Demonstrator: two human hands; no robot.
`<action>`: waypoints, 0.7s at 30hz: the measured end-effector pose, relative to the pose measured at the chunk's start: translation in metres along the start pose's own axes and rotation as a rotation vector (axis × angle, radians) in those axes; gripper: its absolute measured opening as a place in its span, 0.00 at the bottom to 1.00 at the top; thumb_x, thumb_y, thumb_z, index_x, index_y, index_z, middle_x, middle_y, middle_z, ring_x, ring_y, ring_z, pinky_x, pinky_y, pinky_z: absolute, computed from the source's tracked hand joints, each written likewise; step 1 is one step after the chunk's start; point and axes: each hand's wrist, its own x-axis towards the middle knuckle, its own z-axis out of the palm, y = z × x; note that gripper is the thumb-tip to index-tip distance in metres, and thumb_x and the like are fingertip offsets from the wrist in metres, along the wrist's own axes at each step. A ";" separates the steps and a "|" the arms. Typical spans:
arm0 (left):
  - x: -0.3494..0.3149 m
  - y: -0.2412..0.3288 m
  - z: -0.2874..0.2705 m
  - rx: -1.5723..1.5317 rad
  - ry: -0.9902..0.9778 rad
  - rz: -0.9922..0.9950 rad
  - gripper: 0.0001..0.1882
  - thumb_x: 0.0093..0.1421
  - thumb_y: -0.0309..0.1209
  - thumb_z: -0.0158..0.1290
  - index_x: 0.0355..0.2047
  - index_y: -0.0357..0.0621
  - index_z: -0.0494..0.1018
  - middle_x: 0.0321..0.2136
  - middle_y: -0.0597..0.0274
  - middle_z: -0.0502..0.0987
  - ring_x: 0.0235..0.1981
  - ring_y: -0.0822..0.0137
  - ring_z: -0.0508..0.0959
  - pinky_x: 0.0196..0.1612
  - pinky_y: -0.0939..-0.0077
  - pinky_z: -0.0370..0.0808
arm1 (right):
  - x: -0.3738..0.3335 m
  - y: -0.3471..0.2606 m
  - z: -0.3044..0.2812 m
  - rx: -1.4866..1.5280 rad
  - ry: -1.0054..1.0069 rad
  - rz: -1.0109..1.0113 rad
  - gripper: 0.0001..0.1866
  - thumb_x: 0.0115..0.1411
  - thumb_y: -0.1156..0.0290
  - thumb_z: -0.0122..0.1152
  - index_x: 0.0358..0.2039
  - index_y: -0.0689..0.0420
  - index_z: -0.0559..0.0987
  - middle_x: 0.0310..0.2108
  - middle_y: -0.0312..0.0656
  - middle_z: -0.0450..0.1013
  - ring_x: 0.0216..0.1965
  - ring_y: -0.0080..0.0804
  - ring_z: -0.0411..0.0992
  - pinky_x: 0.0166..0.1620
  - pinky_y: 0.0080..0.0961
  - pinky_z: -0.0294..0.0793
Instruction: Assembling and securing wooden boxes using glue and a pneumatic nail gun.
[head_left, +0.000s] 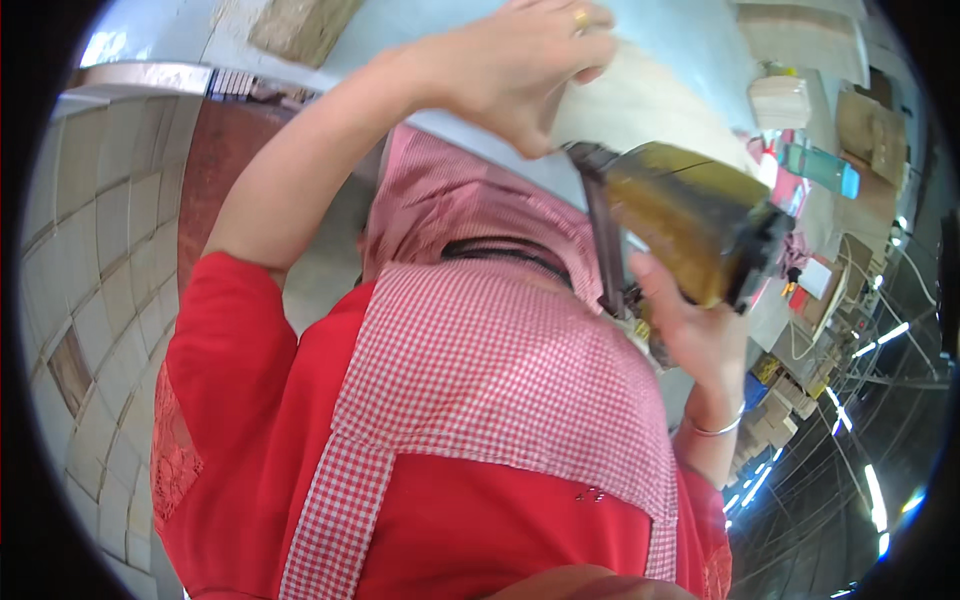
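Note:
In my right hand [695, 335] I grip a tape dispenser [755, 255] with dark parts and a wide amber tape roll [675, 215]. The right thumb lies along the roll's near side; the other fingers are mostly hidden. My left hand [530, 65] is over the pale table to the left of the roll. Its thumb points down, apart from the curled fingers, and nothing shows between them. The thumb tip is close to a dark piece at the dispenser's left end. A cream sheet or board [650, 105] lies beneath both.
A brown cardboard piece [305, 28] lies at the far left of the table. At right are a teal bottle [820, 168], a stack of pale pieces [780, 102] and mixed clutter. Black cords [510, 248] lie on pink checked cloth near my waist.

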 end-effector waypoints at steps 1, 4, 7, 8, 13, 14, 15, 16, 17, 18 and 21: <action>-0.003 0.001 0.003 0.025 0.019 0.023 0.36 0.37 0.43 0.70 0.44 0.41 0.68 0.60 0.39 0.61 0.61 0.42 0.62 0.63 0.50 0.59 | 0.000 0.003 0.001 -0.002 0.001 -0.082 0.18 0.56 0.68 0.71 0.45 0.63 0.78 0.29 0.32 0.76 0.21 0.15 0.68 0.22 0.15 0.66; -0.032 0.020 0.004 0.089 0.222 -0.184 0.48 0.34 0.45 0.69 0.56 0.41 0.64 0.55 0.40 0.64 0.57 0.41 0.65 0.61 0.49 0.60 | 0.006 0.008 0.006 -0.024 0.014 -0.315 0.18 0.56 0.70 0.71 0.45 0.63 0.78 0.30 0.33 0.76 0.22 0.15 0.69 0.22 0.16 0.67; -0.066 0.059 0.023 0.130 0.366 -0.453 0.55 0.38 0.51 0.69 0.63 0.43 0.59 0.51 0.40 0.67 0.54 0.39 0.67 0.60 0.49 0.61 | -0.003 0.016 0.002 0.155 0.089 -0.283 0.18 0.55 0.70 0.71 0.44 0.62 0.78 0.28 0.34 0.75 0.20 0.17 0.69 0.21 0.18 0.68; -0.074 0.075 0.034 0.072 0.369 -0.462 0.51 0.42 0.51 0.68 0.63 0.43 0.60 0.51 0.40 0.67 0.53 0.40 0.68 0.59 0.51 0.63 | -0.011 0.017 -0.007 0.148 0.100 -0.074 0.17 0.55 0.70 0.71 0.43 0.62 0.78 0.26 0.34 0.75 0.19 0.17 0.69 0.21 0.18 0.67; -0.057 0.082 0.102 -0.453 0.315 -0.337 0.28 0.57 0.37 0.61 0.56 0.43 0.69 0.51 0.47 0.69 0.45 0.54 0.75 0.50 0.63 0.72 | -0.048 0.063 -0.044 0.077 0.234 0.170 0.16 0.55 0.70 0.71 0.41 0.62 0.77 0.23 0.33 0.73 0.16 0.18 0.67 0.19 0.19 0.66; -0.040 0.068 0.102 -0.484 0.435 -0.375 0.25 0.57 0.36 0.61 0.54 0.43 0.71 0.50 0.48 0.69 0.42 0.56 0.76 0.49 0.63 0.73 | -0.058 0.072 -0.052 0.050 0.253 0.199 0.16 0.55 0.70 0.71 0.41 0.61 0.77 0.23 0.33 0.73 0.16 0.18 0.67 0.18 0.19 0.65; -0.019 0.047 0.095 -0.515 0.554 -0.409 0.23 0.58 0.35 0.60 0.52 0.43 0.72 0.50 0.50 0.70 0.40 0.57 0.76 0.48 0.64 0.74 | -0.067 0.080 -0.058 0.021 0.275 0.230 0.15 0.55 0.70 0.71 0.41 0.61 0.77 0.23 0.33 0.73 0.16 0.18 0.67 0.18 0.19 0.65; 0.000 0.027 0.085 -0.469 0.675 -0.461 0.23 0.58 0.35 0.60 0.52 0.43 0.72 0.49 0.51 0.70 0.38 0.59 0.77 0.46 0.65 0.74 | -0.075 0.086 -0.062 -0.008 0.297 0.263 0.15 0.55 0.70 0.70 0.41 0.61 0.77 0.23 0.33 0.73 0.16 0.17 0.67 0.18 0.19 0.65; 0.024 0.003 0.074 -0.421 0.792 -0.505 0.22 0.58 0.34 0.60 0.52 0.44 0.72 0.49 0.51 0.71 0.36 0.61 0.77 0.44 0.66 0.75 | -0.079 0.095 -0.064 -0.001 0.299 0.266 0.15 0.55 0.70 0.70 0.41 0.61 0.77 0.23 0.33 0.73 0.16 0.17 0.67 0.18 0.19 0.65; 0.044 -0.023 0.068 -0.326 0.875 -0.540 0.23 0.57 0.37 0.61 0.51 0.43 0.73 0.49 0.51 0.72 0.36 0.61 0.78 0.43 0.68 0.76 | -0.084 0.100 -0.065 -0.014 0.279 0.234 0.16 0.55 0.70 0.70 0.41 0.61 0.77 0.23 0.33 0.73 0.16 0.17 0.66 0.18 0.19 0.65; 0.089 -0.080 0.044 -0.129 0.794 -0.562 0.22 0.56 0.40 0.62 0.48 0.41 0.75 0.43 0.50 0.77 0.36 0.62 0.78 0.44 0.69 0.76 | -0.097 0.105 -0.065 -0.047 0.237 0.225 0.16 0.55 0.70 0.70 0.41 0.61 0.77 0.23 0.33 0.73 0.15 0.18 0.66 0.18 0.19 0.65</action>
